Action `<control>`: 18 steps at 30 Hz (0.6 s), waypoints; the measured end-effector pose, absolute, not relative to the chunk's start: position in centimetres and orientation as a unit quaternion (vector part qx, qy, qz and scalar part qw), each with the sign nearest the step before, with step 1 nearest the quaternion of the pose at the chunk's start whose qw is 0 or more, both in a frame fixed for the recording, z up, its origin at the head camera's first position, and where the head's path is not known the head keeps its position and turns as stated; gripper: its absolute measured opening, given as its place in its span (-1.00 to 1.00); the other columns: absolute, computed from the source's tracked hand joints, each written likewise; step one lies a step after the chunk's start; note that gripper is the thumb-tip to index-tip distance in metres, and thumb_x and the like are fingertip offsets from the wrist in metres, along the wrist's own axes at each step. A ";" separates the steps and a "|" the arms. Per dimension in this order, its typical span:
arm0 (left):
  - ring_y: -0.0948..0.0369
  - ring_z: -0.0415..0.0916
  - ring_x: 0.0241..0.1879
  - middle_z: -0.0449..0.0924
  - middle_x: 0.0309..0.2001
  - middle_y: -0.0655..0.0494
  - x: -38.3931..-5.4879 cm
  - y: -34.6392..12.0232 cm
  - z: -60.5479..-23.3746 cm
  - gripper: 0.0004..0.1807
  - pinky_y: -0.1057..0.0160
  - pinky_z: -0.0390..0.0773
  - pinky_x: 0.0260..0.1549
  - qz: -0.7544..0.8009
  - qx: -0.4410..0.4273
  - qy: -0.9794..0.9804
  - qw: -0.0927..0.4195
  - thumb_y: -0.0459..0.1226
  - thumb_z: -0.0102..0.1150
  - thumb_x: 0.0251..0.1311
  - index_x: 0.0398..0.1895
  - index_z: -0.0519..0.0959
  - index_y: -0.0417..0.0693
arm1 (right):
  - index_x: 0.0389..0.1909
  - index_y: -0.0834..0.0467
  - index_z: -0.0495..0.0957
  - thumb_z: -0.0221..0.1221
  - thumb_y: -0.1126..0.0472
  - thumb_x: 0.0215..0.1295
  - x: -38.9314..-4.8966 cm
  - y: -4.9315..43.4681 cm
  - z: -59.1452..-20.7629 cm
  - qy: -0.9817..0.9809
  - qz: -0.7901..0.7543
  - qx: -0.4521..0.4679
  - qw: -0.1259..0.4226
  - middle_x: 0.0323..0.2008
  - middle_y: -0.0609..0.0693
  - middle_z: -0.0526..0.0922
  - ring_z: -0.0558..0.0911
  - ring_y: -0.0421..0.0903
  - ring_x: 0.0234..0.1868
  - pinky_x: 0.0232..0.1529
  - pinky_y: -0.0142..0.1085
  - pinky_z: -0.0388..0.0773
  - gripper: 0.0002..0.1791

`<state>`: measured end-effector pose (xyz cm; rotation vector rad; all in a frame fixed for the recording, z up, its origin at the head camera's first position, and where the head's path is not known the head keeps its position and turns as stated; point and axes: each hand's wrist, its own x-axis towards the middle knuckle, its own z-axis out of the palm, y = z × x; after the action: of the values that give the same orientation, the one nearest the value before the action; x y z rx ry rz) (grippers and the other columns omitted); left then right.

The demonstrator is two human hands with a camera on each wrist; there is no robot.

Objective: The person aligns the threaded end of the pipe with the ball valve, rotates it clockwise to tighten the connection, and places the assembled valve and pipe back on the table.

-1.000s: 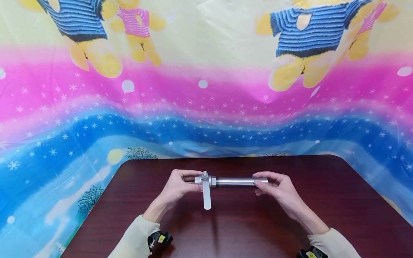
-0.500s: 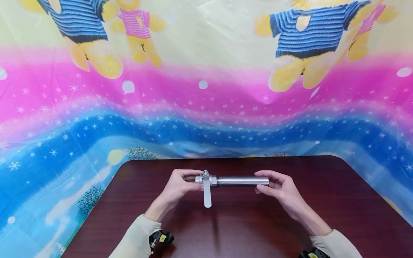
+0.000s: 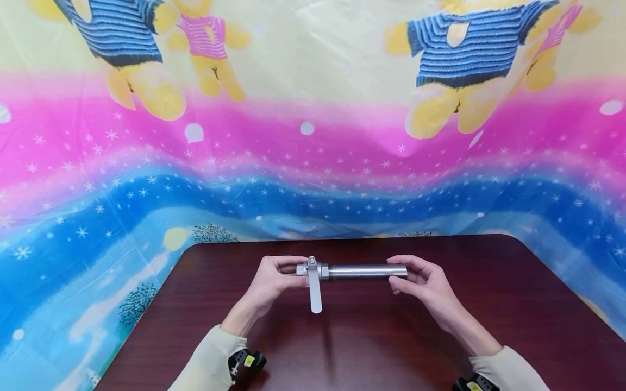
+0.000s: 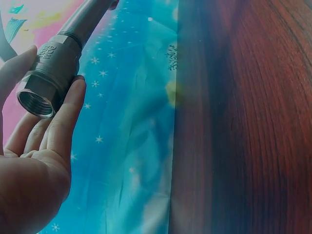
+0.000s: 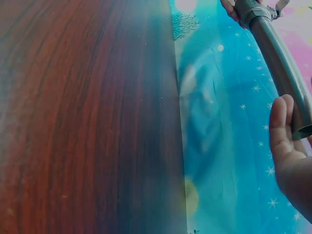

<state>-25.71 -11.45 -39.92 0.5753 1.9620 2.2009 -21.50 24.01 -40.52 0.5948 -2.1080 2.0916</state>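
A metal ball valve (image 3: 324, 271) with a flat lever handle (image 3: 315, 296) is joined to a smooth steel pipe (image 3: 362, 271). Both are held level above the table, the lever pointing toward me. My left hand (image 3: 266, 283) grips the valve body by its left end, thumb on the near side. In the left wrist view the valve's threaded open end (image 4: 36, 103) faces the palm, with raised lettering on its body. At the other end, my right hand (image 3: 426, 282) pinches the pipe between thumb and fingers. The right wrist view shows the pipe's hollow end (image 5: 303, 131) beside the fingers.
Under the hands is a dark reddish-brown wooden table (image 3: 371, 347) with rounded far corners. A printed cloth (image 3: 303, 179) with bears and snowflakes hangs behind it and along its sides. Each wrist wears a black camera strap (image 3: 244, 361).
The right thumb and fingers have shifted slightly toward the pipe's outer end. The lever's tip sits slightly higher in the head view. The left hand keeps its grip on the valve.
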 end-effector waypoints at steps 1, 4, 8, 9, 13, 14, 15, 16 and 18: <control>0.13 0.78 -0.16 0.78 -0.13 -0.20 -25.7 -11.5 -39.9 -0.46 0.16 0.72 -0.07 0.731 0.191 0.652 0.069 -0.56 0.47 0.01 0.15 0.65 -0.48 | 0.22 0.42 0.54 0.32 0.49 0.35 -21.5 24.0 -40.6 -0.690 0.692 0.203 0.057 -0.14 0.07 0.72 0.74 -0.06 -0.29 -0.19 -0.19 0.75 -0.56; 0.13 0.78 -0.17 0.79 -0.13 -0.19 -25.8 -11.5 -39.9 -0.47 0.15 0.72 -0.07 0.731 0.194 0.651 0.070 -0.56 0.47 0.01 0.14 0.65 -0.49 | 0.22 0.40 0.55 0.32 0.51 0.34 -21.5 24.1 -40.7 -0.690 0.689 0.212 0.060 -0.10 0.06 0.73 0.75 -0.04 -0.26 -0.18 -0.17 0.75 -0.57; 0.13 0.78 -0.16 0.79 -0.14 -0.19 -25.9 -11.7 -39.8 -0.46 0.15 0.71 -0.05 0.729 0.197 0.652 0.070 -0.56 0.47 0.01 0.15 0.64 -0.49 | 0.18 0.42 0.59 0.33 0.45 0.37 -21.6 24.2 -40.5 -0.712 0.672 0.194 0.067 -0.18 0.10 0.77 0.77 -0.03 -0.31 -0.18 -0.21 0.75 -0.62; 0.13 0.78 -0.16 0.79 -0.14 -0.20 -25.8 -11.7 -39.7 -0.46 0.15 0.71 -0.04 0.728 0.197 0.653 0.070 -0.56 0.47 0.01 0.15 0.64 -0.49 | 0.18 0.44 0.59 0.33 0.43 0.38 -21.6 24.2 -40.5 -0.717 0.668 0.189 0.068 -0.21 0.09 0.78 0.78 -0.04 -0.32 -0.18 -0.23 0.74 -0.62; 0.13 0.78 -0.15 0.78 -0.14 -0.20 -25.8 -11.8 -39.8 -0.45 0.14 0.71 -0.03 0.726 0.192 0.656 0.073 -0.55 0.49 0.01 0.16 0.64 -0.48 | 0.22 0.48 0.55 0.33 0.43 0.39 -21.6 24.2 -40.3 -0.714 0.670 0.193 0.063 -0.14 0.07 0.79 0.79 -0.04 -0.31 -0.16 -0.23 0.75 -0.57; 0.13 0.78 -0.15 0.79 -0.14 -0.20 -25.8 -11.9 -39.8 -0.45 0.14 0.71 -0.03 0.726 0.191 0.657 0.074 -0.54 0.49 0.01 0.16 0.64 -0.48 | 0.24 0.49 0.53 0.32 0.45 0.37 -21.6 24.2 -40.4 -0.709 0.673 0.201 0.062 -0.09 0.09 0.78 0.79 -0.03 -0.30 -0.16 -0.21 0.75 -0.55; 0.12 0.78 -0.15 0.79 -0.14 -0.20 -25.7 -11.9 -39.8 -0.45 0.14 0.70 -0.03 0.726 0.190 0.657 0.075 -0.54 0.49 0.01 0.16 0.64 -0.48 | 0.25 0.48 0.52 0.32 0.48 0.36 -21.6 24.2 -40.4 -0.705 0.675 0.211 0.061 -0.05 0.09 0.77 0.79 -0.02 -0.28 -0.15 -0.19 0.75 -0.54; 0.12 0.78 -0.15 0.79 -0.14 -0.20 -25.7 -11.9 -39.8 -0.45 0.14 0.70 -0.03 0.726 0.189 0.657 0.076 -0.54 0.49 0.02 0.17 0.64 -0.47 | 0.25 0.48 0.52 0.32 0.50 0.34 -21.6 24.2 -40.4 -0.700 0.676 0.221 0.060 -0.02 0.11 0.75 0.79 -0.01 -0.28 -0.15 -0.17 0.76 -0.53; 0.12 0.78 -0.15 0.79 -0.14 -0.19 -25.8 -12.0 -39.8 -0.45 0.14 0.70 -0.02 0.727 0.191 0.655 0.076 -0.54 0.49 0.02 0.16 0.64 -0.47 | 0.24 0.45 0.53 0.32 0.54 0.32 -21.6 24.3 -40.5 -0.697 0.675 0.235 0.061 0.00 0.13 0.73 0.78 0.00 -0.27 -0.16 -0.15 0.76 -0.53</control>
<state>-25.77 -11.95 -39.81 0.5732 1.9650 2.1785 -21.59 24.29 -40.45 0.7123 -2.1076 2.0417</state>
